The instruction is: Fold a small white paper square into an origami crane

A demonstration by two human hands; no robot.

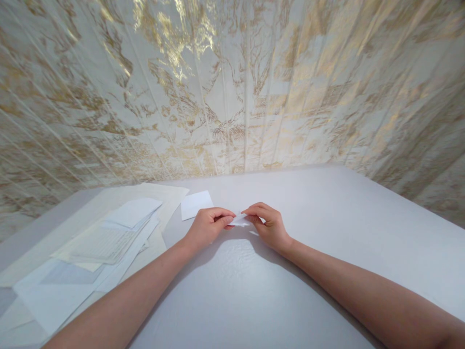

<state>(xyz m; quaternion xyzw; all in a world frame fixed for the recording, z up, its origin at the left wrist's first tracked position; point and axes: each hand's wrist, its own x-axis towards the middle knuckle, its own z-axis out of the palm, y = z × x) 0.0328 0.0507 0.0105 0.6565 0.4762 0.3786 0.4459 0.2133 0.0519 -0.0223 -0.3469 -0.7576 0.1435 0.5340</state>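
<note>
A small piece of folded white paper (240,221) is held up just above the table, between my two hands. My left hand (211,224) pinches its left end between thumb and fingers. On the other side, the fingertips of my right hand (268,224) grip the right end. The folds are too small and bright to make out in detail. Behind my left hand, a flat white sheet (196,203) lies on the table, its near right corner hidden by the hand.
On the left, a loose pile of papers spreads over the white table (345,218), with a lined sheet (101,245) and a white envelope-like piece (134,212) on top. A curtain with gold patterns (225,97) hangs along the table's far edge.
</note>
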